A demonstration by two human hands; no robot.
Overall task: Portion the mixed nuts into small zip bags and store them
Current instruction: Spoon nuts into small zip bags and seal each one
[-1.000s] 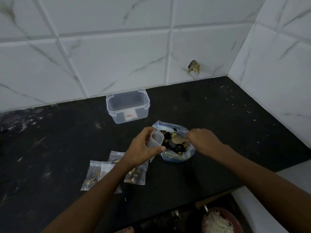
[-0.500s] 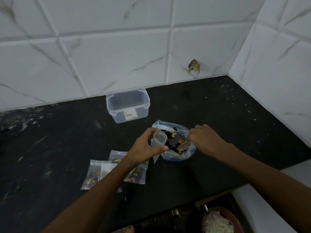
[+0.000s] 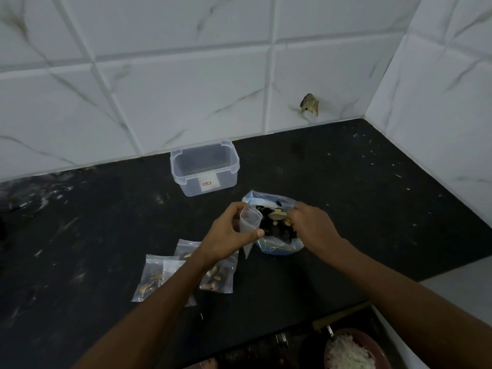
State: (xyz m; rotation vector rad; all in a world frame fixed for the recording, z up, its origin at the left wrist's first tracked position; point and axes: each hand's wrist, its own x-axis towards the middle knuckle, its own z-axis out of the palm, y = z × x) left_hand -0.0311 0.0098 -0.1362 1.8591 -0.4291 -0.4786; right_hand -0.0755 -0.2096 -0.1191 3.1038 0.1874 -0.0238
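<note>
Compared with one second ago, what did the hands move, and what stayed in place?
The right hand drew back slightly to the big bag's right rim, then reached into the nuts again; whether it grips any is hidden. The left hand went on holding the small zip bag open beside them. The filled bags and the clear container stayed put.

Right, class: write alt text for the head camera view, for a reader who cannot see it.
On a dark counter, the left hand holds a small zip bag open while the right hand reaches into a large bag of mixed nuts. Filled small bags lie near the left forearm, and an open clear container stands by the tiled wall.
</note>
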